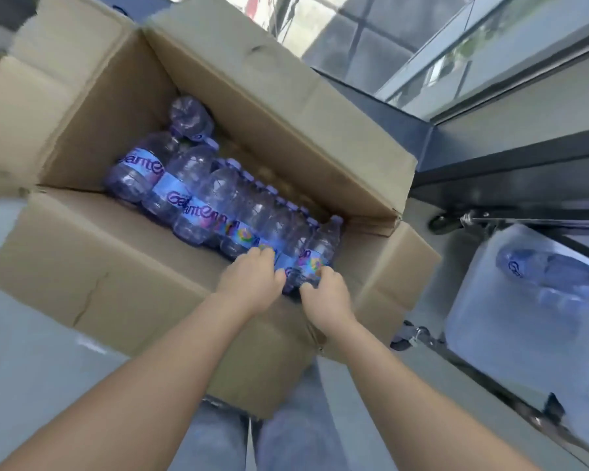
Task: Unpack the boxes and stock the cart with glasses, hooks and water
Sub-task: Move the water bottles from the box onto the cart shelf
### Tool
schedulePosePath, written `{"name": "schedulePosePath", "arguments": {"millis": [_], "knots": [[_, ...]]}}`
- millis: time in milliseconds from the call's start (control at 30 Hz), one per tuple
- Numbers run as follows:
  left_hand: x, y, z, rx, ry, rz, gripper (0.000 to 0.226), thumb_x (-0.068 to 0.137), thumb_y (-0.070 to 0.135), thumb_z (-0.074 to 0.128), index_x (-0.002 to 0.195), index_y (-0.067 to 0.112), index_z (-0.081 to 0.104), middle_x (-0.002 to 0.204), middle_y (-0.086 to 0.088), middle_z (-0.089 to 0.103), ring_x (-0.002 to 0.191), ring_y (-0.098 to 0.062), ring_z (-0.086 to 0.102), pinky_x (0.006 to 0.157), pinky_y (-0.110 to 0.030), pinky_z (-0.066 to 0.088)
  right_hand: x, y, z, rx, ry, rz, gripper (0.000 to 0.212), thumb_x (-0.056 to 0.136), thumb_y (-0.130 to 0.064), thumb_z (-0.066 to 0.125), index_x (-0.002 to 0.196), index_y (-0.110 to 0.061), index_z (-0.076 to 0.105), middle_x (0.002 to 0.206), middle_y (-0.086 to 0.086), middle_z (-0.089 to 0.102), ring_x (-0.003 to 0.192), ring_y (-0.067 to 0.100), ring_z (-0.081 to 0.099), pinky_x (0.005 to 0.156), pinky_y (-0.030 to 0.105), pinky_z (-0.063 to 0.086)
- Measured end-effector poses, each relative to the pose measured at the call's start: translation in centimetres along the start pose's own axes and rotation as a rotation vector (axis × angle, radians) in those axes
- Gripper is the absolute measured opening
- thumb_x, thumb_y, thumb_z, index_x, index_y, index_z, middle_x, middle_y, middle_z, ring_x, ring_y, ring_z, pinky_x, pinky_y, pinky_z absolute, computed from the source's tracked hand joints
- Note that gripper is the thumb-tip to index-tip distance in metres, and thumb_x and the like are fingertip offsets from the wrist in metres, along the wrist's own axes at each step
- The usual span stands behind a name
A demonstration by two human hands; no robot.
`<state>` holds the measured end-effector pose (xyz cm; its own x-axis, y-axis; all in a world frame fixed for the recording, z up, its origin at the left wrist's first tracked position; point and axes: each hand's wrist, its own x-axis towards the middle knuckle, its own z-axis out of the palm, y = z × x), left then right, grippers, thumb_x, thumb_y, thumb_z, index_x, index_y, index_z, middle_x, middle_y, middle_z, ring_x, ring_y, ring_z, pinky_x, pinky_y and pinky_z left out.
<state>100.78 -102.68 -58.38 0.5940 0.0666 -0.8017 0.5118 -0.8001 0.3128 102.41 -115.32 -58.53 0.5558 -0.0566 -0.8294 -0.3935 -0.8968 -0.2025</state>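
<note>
An open cardboard box (92,253) sits on the floor in front of me, its flaps folded out. Inside lie several small water bottles (198,185) with purple caps and blue labels, packed in a row. My left hand (252,280) curls its fingers over a bottle near the box's near right corner. My right hand (323,294) grips the bottom of the neighbouring bottle (320,253), which stands slightly tilted at the end of the row. To the right, a translucent bin (510,317) on the cart holds a water bottle (544,270) lying on its side.
The cart's dark frame (510,212) and a small wheel (439,222) stand right of the box. Glass panels (490,52) run along the back right. My jeans-clad legs (286,433) are below the box. Grey floor (31,368) spreads on the left.
</note>
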Motion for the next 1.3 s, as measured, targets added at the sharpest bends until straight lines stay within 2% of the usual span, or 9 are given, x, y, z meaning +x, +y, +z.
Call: {"name": "schedulePosePath", "arguments": {"millis": [233,400,567,700,833,967,1067,1167,1300], "knots": [[10.1,-0.3,5.9,-0.091,-0.116,-0.019,0.037,0.097,0.029,0.039,0.125,0.006,0.046,0.129,-0.016,0.047,0.117,-0.033,0.047,0.097,-0.04,0.039,11.4,1.4,3.2,0.187,0.096,0.243,0.049,0.092,-0.019,0.048,0.135,-0.003,0.031,0.136,0.021,0.036,0.125,0.037,0.039,0.102,0.036,0.032],[13.9,-1.7,8.4,-0.127,-0.161,-0.074,0.043,0.095,0.025,0.041,0.134,0.006,0.043,0.138,-0.015,0.045,0.122,-0.033,0.046,0.102,-0.04,0.038,16.5,2.4,6.1,0.174,0.122,0.321,0.079,0.087,-0.035,0.063,0.143,-0.004,0.017,0.143,0.02,0.028,0.13,0.035,0.033,0.104,0.035,0.032],[14.9,-2.7,9.3,-0.183,-0.189,-0.115,0.047,0.094,0.021,0.044,0.139,0.007,0.04,0.142,-0.012,0.043,0.127,-0.028,0.043,0.101,-0.032,0.035,18.2,2.4,8.7,0.06,0.217,0.399,0.111,0.077,-0.031,0.075,0.148,-0.003,-0.006,0.143,0.014,0.018,0.127,0.03,0.027,0.1,0.031,0.034],[15.3,-3.0,8.8,-0.164,-0.19,-0.098,0.046,0.093,0.022,0.045,0.137,0.008,0.041,0.14,-0.01,0.044,0.124,-0.028,0.045,0.099,-0.033,0.037,19.5,2.6,9.7,-0.009,0.351,0.42,0.089,0.09,-0.017,0.06,0.148,-0.003,-0.006,0.14,0.013,0.023,0.123,0.029,0.031,0.096,0.03,0.038],[15.5,-2.8,7.8,-0.224,-0.171,-0.065,0.051,0.095,0.034,0.046,0.141,0.012,0.037,0.137,-0.009,0.047,0.121,-0.025,0.048,0.097,-0.032,0.038,18.3,2.4,8.1,0.209,0.3,0.376,0.098,0.082,-0.016,0.068,0.149,-0.005,-0.001,0.143,0.014,0.02,0.127,0.031,0.027,0.105,0.028,0.026],[15.1,-1.9,6.6,-0.554,-0.214,-0.191,0.071,0.086,0.055,0.055,0.142,0.016,0.036,0.133,-0.002,0.052,0.122,-0.019,0.049,0.092,-0.025,0.037,14.6,0.8,8.1,0.321,0.238,0.178,0.089,0.084,-0.018,0.064,0.15,-0.005,0.005,0.141,0.012,0.023,0.125,0.029,0.026,0.105,0.025,0.022],[14.3,-1.9,5.6,-0.987,-0.248,-0.282,0.065,0.073,0.049,0.074,0.123,0.013,0.056,0.113,0.001,0.066,0.102,-0.016,0.065,0.078,-0.022,0.05,11.5,-1.1,9.2,0.318,0.184,0.004,0.083,0.083,-0.016,0.062,0.15,-0.007,0.013,0.137,0.009,0.027,0.123,0.026,0.026,0.107,0.026,0.024],[13.7,-3.7,5.0,-1.217,-0.15,-0.354,0.045,0.071,0.03,0.08,0.108,0.01,0.065,0.098,-0.009,0.072,0.081,-0.016,0.071,0.064,-0.021,0.055,9.2,-2.4,10.3,0.323,0.14,-0.087,0.082,0.08,-0.014,0.065,0.148,-0.008,0.019,0.134,0.008,0.03,0.122,0.024,0.026,0.105,0.024,0.023],[13.5,-5.6,4.3,-1.16,0.069,-0.463,0.072,0.056,0.041,0.083,0.114,0.011,0.054,0.104,-0.004,0.067,0.08,-0.016,0.066,0.069,-0.029,0.055,9.1,-2.4,9.4,0.39,0.1,-0.244,0.06,0.08,-0.02,0.061,0.135,-0.002,0.044,0.127,0.011,0.044,0.122,0.022,0.04,0.103,0.02,0.028]]}}
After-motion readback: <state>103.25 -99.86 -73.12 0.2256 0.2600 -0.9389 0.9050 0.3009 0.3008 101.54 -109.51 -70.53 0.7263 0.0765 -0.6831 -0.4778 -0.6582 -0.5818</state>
